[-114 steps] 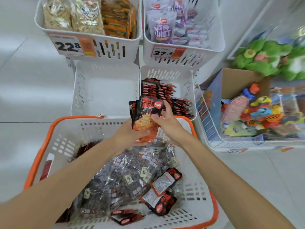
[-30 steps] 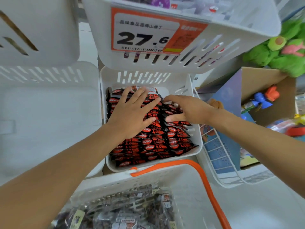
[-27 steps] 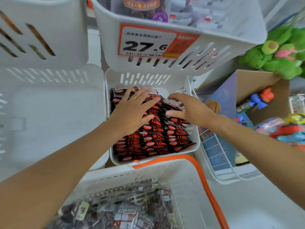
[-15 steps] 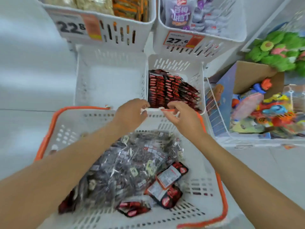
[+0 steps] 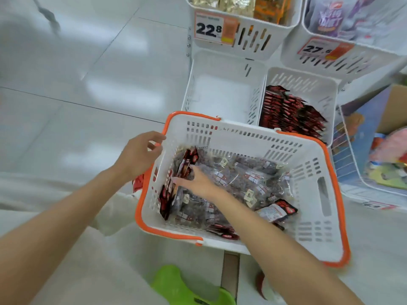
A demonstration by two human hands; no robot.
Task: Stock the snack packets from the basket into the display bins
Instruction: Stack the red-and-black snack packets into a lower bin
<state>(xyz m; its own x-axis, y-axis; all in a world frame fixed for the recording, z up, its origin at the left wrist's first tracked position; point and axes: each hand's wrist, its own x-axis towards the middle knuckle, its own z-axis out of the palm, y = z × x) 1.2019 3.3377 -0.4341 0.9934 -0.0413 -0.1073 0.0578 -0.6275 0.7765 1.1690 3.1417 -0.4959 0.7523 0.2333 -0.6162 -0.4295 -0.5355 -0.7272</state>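
– What lies nearest you?

– A green plastic thing (image 5: 185, 287) on the floor, just on my side of the basket (image 5: 317, 225).

– And your hands?

– My left hand (image 5: 138, 155) is at the basket's left far corner, its fingers (image 5: 155, 143) curled round the orange rim (image 5: 141, 208), gripping it. My right hand (image 5: 198, 182) is inside the basket, reaching to its left wall. The fingers (image 5: 178, 180) there touch the red-and-black packets (image 5: 184, 165) that stand on edge against that wall. I cannot tell whether they are clenched on one or only laid against it.

– What else is in the basket?

– Clear bags of dark snacks (image 5: 237, 179) cover most of its floor, under my right wrist. A few more red-and-black packets lie at the near right of that heap, one (image 5: 276, 211) back side up.

– And beyond the basket?

– Two low white bins touch its far wall. The one on the right (image 5: 308, 82) holds a packed row of the same red-and-black packets (image 5: 288, 111). The left bin (image 5: 222, 93) stands beside it. Above and behind them sit two higher bins, one with a 22.8 price tag (image 5: 209, 29), one with a 27.6 tag (image 5: 317, 49). To the basket's right is a box of toys (image 5: 387, 148).
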